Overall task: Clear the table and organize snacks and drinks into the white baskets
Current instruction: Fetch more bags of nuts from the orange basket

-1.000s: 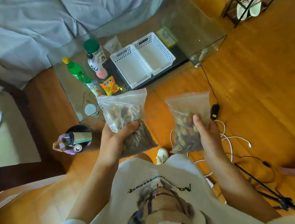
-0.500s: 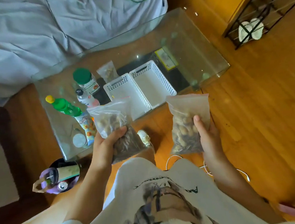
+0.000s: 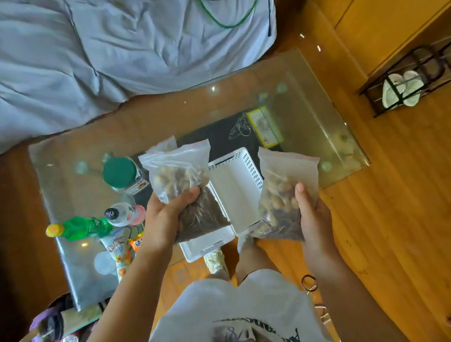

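Two clear bags of nuts are up in the air, one in each of your hands. The left bag hangs over the near white basket. The right bag hangs over the edge of the other white basket. Both baskets sit side by side on the glass table.

These bags look soft and floppy, and a bit heavy at the bottom where the nuts sit. The plastic is smooth, so it may slip. The best place to hold is low down, around the fat part full of nuts, not the thin empty top. Each bag has a zip strip at the top that looks closed, though I can't be sure.

Your left hand has its fingers wrapped tight on the bottom of its bag, thumb across the front. Your right hand holds its bag from the side, thumb on the front and the other fingers hidden behind. Both arms reach forward from your body, bent a little.

A green bottle, a jar with a green lid and small snack packs wait on the left of the table.
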Demonstrator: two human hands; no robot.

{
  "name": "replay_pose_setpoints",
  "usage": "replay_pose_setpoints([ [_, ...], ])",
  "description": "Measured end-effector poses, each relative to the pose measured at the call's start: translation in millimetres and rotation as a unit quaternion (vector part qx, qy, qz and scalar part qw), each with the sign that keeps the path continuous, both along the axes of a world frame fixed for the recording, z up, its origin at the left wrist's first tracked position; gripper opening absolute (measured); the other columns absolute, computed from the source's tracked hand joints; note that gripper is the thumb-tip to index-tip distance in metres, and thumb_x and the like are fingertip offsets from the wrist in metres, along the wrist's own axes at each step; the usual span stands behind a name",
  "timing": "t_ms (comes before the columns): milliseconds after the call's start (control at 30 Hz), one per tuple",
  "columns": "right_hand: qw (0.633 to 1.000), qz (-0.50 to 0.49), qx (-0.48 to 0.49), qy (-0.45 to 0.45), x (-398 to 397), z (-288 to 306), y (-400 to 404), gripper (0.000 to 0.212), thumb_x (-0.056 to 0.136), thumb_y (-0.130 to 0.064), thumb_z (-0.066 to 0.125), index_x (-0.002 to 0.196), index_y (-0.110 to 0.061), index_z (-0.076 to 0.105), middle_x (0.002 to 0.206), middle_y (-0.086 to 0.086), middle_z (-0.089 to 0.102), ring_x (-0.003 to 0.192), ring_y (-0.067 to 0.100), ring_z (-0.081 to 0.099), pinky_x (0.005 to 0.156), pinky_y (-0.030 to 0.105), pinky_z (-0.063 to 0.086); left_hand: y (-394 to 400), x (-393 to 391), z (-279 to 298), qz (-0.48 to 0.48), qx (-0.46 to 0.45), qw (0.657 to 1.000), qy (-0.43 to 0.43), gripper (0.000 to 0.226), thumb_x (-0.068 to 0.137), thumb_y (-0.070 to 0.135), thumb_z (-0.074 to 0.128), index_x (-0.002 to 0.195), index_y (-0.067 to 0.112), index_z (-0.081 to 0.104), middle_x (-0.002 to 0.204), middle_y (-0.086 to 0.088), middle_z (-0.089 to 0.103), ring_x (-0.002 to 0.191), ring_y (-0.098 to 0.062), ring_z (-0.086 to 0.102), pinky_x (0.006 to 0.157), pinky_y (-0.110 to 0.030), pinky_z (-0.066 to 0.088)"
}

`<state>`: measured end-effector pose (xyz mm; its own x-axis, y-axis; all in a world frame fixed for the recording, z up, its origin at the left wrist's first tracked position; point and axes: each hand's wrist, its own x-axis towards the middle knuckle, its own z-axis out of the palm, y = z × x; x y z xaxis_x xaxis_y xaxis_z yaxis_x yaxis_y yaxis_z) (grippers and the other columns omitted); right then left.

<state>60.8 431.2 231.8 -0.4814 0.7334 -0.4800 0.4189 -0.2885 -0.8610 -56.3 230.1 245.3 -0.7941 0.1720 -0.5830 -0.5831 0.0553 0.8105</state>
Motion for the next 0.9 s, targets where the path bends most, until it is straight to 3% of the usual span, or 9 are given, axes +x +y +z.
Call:
replay_pose_setpoints([
  [100,0.999,0.013,-0.011,-0.027,-41.2,-22.9,28.8,0.046,0.086,-0.044,0.054,0.123,-0.016,0.057,0.115,0.0,0.065,0.109,0.021,0.06,0.089,0.035,0.053,19.3,-30.6,-28.3,0.034,-0.023,0.999,-0.023,0.042,0.063,0.03,0.075,0.103,0.021,0.064,0.087,0.003,0.074,0.078,-0.015,0.072,0.061,-0.022,0.054],
  [200,0.998,0.04,-0.023,-0.048,-85.9,-50.0,57.8,0.034,0.085,-0.045,0.055,0.111,-0.023,0.061,0.115,0.002,0.065,0.109,0.022,0.06,0.096,0.042,0.05,41.6,-63.4,-62.5,0.063,-0.051,0.996,-0.043,0.036,0.073,0.027,0.073,0.107,0.02,0.062,0.098,-0.006,0.071,0.089,-0.024,0.069,0.074,-0.038,0.057],
  [267,0.996,0.063,-0.024,-0.059,-117.3,-72.2,77.5,0.025,0.085,-0.045,0.057,0.104,-0.029,0.061,0.109,-0.003,0.066,0.106,0.019,0.061,0.093,0.037,0.05,61.3,-86.6,-87.4,0.081,-0.073,0.992,-0.058,0.048,0.073,0.033,0.074,0.116,0.018,0.058,0.105,-0.007,0.068,0.094,-0.025,0.067,0.08,-0.041,0.056],
  [333,0.993,0.096,-0.025,-0.07,-148.4,-97.5,95.5,0.027,0.085,-0.046,0.056,0.107,-0.031,0.059,0.104,-0.011,0.065,0.102,0.014,0.059,0.089,0.03,0.048,83.1,-110.3,-114.5,0.09,-0.086,0.99,-0.066,0.052,0.073,0.036,0.074,0.119,0.018,0.056,0.105,-0.005,0.066,0.092,-0.02,0.065,0.069,-0.032,0.055],
  [433,0.985,0.144,-0.031,-0.091,-195.0,-136.3,115.8,0.024,0.085,-0.049,0.055,0.104,-0.035,0.056,0.098,-0.019,0.062,0.095,0.005,0.057,0.079,0.022,0.046,112.9,-145.8,-155.9,0.068,-0.116,0.988,-0.073,0.04,0.073,0.04,0.073,0.106,0.023,0.058,0.093,0.0,0.064,0.087,-0.016,0.061,0.057,-0.022,0.045],
  [533,0.975,0.189,-0.03,-0.111,-236.7,-176.1,130.8,0.012,0.086,-0.048,0.055,0.092,-0.038,0.056,0.093,-0.025,0.058,0.089,-0.002,0.054,0.072,0.016,0.042,131.5,-175.2,-197.8,0.056,-0.132,0.987,-0.073,0.024,0.072,0.039,0.075,0.082,0.034,0.053,0.083,0.009,0.06,0.079,-0.007,0.057,0.056,-0.023,0.048],
  [733,0.955,0.253,-0.043,-0.15,-282.0,-252.9,141.4,0.029,0.086,-0.046,0.057,0.107,-0.028,0.053,0.089,-0.021,0.056,0.08,-0.005,0.052,0.059,0.012,0.037,145.7,-208.9,-273.9,0.041,-0.124,0.982,-0.133,0.014,0.084,0.035,0.064,0.085,0.033,0.05,0.082,0.011,0.057,0.074,-0.002,0.054,0.054,-0.016,0.041],
  [833,0.941,0.28,-0.081,-0.174,-286.4,-282.8,139.9,0.025,0.086,-0.046,0.056,0.106,-0.031,0.051,0.089,-0.021,0.054,0.079,-0.005,0.05,0.058,0.013,0.036,146.3,-213.6,-301.8,0.023,-0.121,0.978,-0.172,0.018,0.084,0.032,0.064,0.097,0.026,0.052,0.087,0.009,0.058,0.081,-0.009,0.057,0.062,-0.02,0.046],
  [900,0.934,0.288,-0.092,-0.188,-287.3,-296.1,138.9,0.021,0.086,-0.044,0.057,0.101,-0.032,0.049,0.086,-0.022,0.053,0.077,-0.007,0.049,0.056,0.011,0.035,146.2,-214.9,-315.8,0.013,-0.129,0.973,-0.19,0.028,0.083,0.029,0.066,0.106,0.018,0.055,0.096,0.002,0.062,0.094,-0.019,0.06,0.079,-0.033,0.052],
])
